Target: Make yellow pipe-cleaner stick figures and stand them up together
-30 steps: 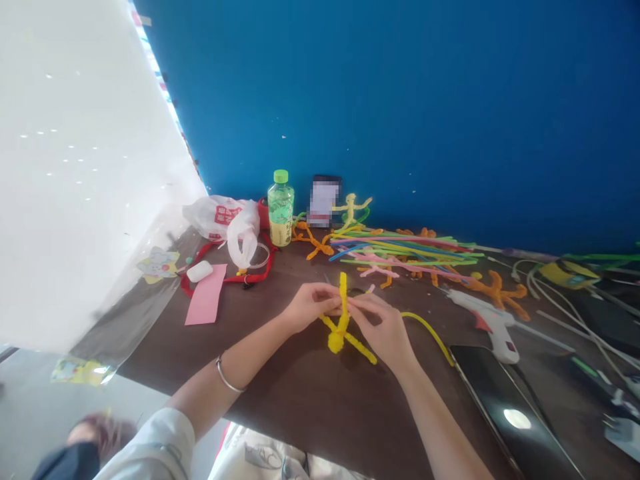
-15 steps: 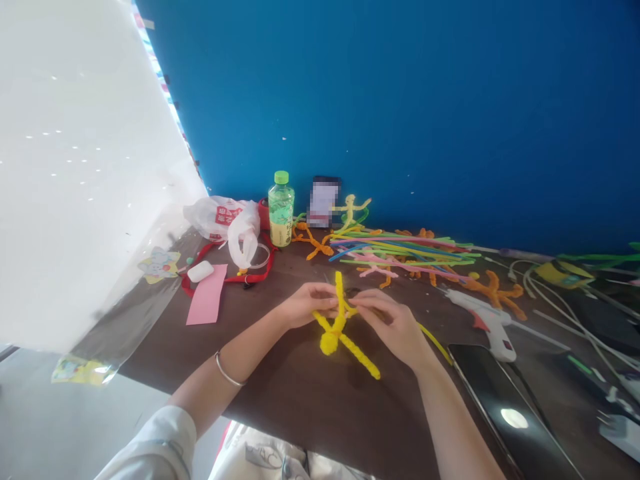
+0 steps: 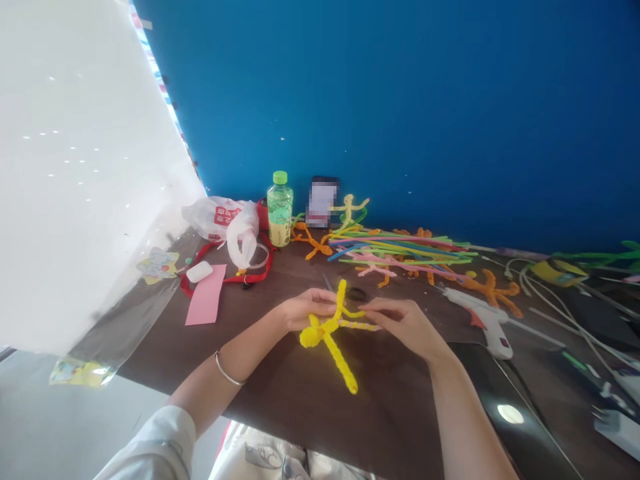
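A fuzzy yellow pipe-cleaner figure (image 3: 336, 359) lies just above the brown table (image 3: 395, 420), with a round bunched end and a thick leg pointing toward me. My left hand (image 3: 313, 311) is shut on its upper part, and a metal bangle (image 3: 226, 369) circles that wrist. My right hand (image 3: 405, 325) sits just to the right, its fingertips close to the figure's thin side arm. I cannot tell whether those fingers grip the arm. Part of the figure is hidden behind my left fingers.
A white glue gun (image 3: 483, 319) and a dark tablet (image 3: 510, 413) lie to the right. Behind my hands are a bundle of multicoloured pipe cleaners (image 3: 400, 250), orange figures, a green-capped bottle (image 3: 280, 210), a white plastic bag (image 3: 220, 220) and pink paper (image 3: 206, 295).
The yellow figure has turned and shifted left, its thick leg now pointing down toward me. The long yellow strand at the right now forms a short arm, and my hands have moved slightly apart.
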Tool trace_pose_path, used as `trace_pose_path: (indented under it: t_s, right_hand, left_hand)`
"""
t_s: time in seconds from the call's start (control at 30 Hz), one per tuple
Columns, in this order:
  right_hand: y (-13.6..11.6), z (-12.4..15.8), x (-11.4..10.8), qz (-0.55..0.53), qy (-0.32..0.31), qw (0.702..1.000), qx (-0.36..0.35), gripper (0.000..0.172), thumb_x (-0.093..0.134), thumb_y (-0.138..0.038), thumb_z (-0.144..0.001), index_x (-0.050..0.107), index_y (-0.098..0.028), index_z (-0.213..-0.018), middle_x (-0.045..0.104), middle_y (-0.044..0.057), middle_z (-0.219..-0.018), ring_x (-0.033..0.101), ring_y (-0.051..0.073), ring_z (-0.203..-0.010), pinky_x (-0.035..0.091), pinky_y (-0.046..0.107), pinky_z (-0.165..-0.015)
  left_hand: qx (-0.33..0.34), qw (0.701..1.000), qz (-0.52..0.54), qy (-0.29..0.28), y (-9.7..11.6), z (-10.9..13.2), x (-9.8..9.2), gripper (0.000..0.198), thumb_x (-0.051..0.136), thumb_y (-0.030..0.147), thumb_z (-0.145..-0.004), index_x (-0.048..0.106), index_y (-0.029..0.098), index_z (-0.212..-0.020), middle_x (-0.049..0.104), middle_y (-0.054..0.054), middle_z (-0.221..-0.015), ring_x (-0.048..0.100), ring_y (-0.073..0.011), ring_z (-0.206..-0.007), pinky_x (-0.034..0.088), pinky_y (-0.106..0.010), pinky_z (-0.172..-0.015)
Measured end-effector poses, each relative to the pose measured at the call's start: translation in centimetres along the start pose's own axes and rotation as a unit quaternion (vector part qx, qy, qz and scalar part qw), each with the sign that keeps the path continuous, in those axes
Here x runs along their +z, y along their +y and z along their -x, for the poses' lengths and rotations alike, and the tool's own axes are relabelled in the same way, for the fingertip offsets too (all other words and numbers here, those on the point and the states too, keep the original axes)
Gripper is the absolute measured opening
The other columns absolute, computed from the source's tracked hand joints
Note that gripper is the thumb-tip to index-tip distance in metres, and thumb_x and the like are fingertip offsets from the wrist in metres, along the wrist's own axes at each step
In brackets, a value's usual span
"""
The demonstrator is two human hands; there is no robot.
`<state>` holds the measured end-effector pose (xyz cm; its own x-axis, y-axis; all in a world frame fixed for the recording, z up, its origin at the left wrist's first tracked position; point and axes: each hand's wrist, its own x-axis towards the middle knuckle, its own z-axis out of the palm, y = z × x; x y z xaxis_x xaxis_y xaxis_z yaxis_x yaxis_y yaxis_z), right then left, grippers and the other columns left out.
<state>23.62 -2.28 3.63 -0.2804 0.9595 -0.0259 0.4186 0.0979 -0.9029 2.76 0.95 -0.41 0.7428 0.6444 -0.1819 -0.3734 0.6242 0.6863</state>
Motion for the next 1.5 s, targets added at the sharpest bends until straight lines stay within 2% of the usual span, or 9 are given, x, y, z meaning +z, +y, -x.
trace_pose_path:
  t_s: [0.23, 0.43, 0.6, 0.73, 0.9, 1.0, 1.2, 1.37, 1.5]
  right_hand:
    - [2.4, -1.3, 2.4, -0.264, -0.034, 0.962, 0.066, 0.031, 0.066, -0.046, -0.062, 0.062, -0.019, -0.076, 0.055, -0.002, -0.056, 0.041, 0.007, -0.041, 0.032, 0.021, -0.039]
    - [1.0, -1.7, 6.0, -0.316, 0.045, 0.942, 0.100, 0.024, 0.070, -0.037, -0.060, 0.059, -0.017, -0.068, 0.050, -0.003, -0.050, 0.040, 0.006, -0.041, 0.028, 0.019, -0.038]
    - [0.8, -1.4, 8.0, -0.172, 0.104, 0.977, 0.070, 0.026, 0.059, -0.040, -0.070, 0.062, -0.014, -0.070, 0.048, -0.003, -0.044, 0.041, 0.009, -0.038, 0.032, 0.022, -0.038]
    - [0.9, -1.1, 8.6, -0.004, 0.164, 0.986, -0.025, 0.025, 0.053, -0.036, -0.075, 0.065, -0.015, -0.077, 0.062, 0.005, -0.065, 0.057, 0.016, -0.058, 0.045, 0.027, -0.054]
    - [1.5, -1.1, 8.6, 0.237, 0.221, 0.941, -0.098, 0.025, 0.044, -0.026, -0.079, 0.067, -0.017, -0.083, 0.066, 0.007, -0.072, 0.060, 0.018, -0.064, 0.046, 0.028, -0.064]
    - [1.9, -1.1, 8.4, 0.335, 0.221, 0.912, -0.088, 0.027, 0.041, -0.023, -0.080, 0.067, -0.017, -0.089, 0.066, 0.009, -0.078, 0.060, 0.018, -0.065, 0.045, 0.028, -0.062]
    - [2.1, -0.9, 8.2, 0.348, 0.214, 0.907, -0.104, 0.025, 0.040, -0.023, -0.082, 0.064, -0.016, -0.086, 0.064, 0.006, -0.072, 0.059, 0.017, -0.067, 0.043, 0.025, -0.065]
    - [1.6, -0.2, 9.0, 0.461, 0.162, 0.867, -0.097, 0.027, 0.035, -0.019, -0.086, 0.062, -0.013, -0.085, 0.062, 0.006, -0.064, 0.058, 0.015, -0.057, 0.036, 0.024, -0.054]
    - [0.3, 0.4, 9.4, 0.515, 0.141, 0.840, -0.098, 0.025, 0.037, -0.016, -0.084, 0.060, -0.015, -0.074, 0.059, 0.004, -0.060, 0.055, 0.013, -0.052, 0.029, 0.024, -0.048]
  left_hand:
    - [0.096, 0.993, 0.050, 0.050, -0.4, -0.2, 0.3, 0.030, 0.075, 0.023, -0.055, 0.065, 0.015, -0.081, 0.066, -0.004, -0.076, 0.060, -0.0103, -0.062, 0.046, -0.019, -0.061]
    - [0.181, 0.973, 0.090, 0.113, -0.3, -0.7, 0.5, 0.025, 0.073, 0.023, -0.059, 0.063, 0.013, -0.080, 0.065, -0.004, -0.084, 0.061, -0.0104, -0.072, 0.046, -0.021, -0.072]
    - [0.251, 0.941, 0.068, 0.215, -0.5, -1.2, 0.7, 0.021, 0.075, 0.017, -0.054, 0.060, 0.012, -0.067, 0.065, -0.002, -0.071, 0.063, -0.0127, -0.072, 0.045, -0.029, -0.082]
    - [0.259, 0.938, 0.040, 0.226, -0.5, -1.1, 0.6, 0.021, 0.073, 0.017, -0.055, 0.060, 0.011, -0.071, 0.065, -0.004, -0.070, 0.064, -0.0167, -0.073, 0.047, -0.034, -0.080]
    - [0.243, 0.947, -0.007, 0.211, 0.0, -0.7, 0.7, 0.033, 0.069, 0.015, -0.058, 0.063, 0.014, -0.091, 0.063, -0.004, -0.079, 0.061, -0.0138, -0.070, 0.048, -0.036, -0.077]
    - [0.248, 0.942, -0.062, 0.220, 0.0, -0.7, 0.7, 0.024, 0.069, 0.023, -0.060, 0.066, 0.013, -0.082, 0.064, -0.006, -0.083, 0.060, -0.0128, -0.069, 0.049, -0.036, -0.079]
    - [0.278, 0.886, -0.187, 0.319, -0.7, -1.2, -0.2, 0.025, 0.069, 0.028, -0.061, 0.067, 0.012, -0.080, 0.067, -0.008, -0.078, 0.064, -0.0189, -0.074, 0.050, -0.035, -0.077]
    - [0.323, 0.798, -0.368, 0.352, -0.7, -1.0, -0.3, 0.014, 0.063, 0.024, -0.066, 0.068, 0.016, -0.076, 0.068, -0.007, -0.080, 0.063, -0.0175, -0.075, 0.051, -0.029, -0.071]
    - [0.340, 0.756, -0.443, 0.341, -0.7, -0.7, 0.0, 0.013, 0.057, 0.019, -0.070, 0.067, 0.019, -0.077, 0.068, -0.004, -0.081, 0.063, -0.0155, -0.076, 0.050, -0.027, -0.070]
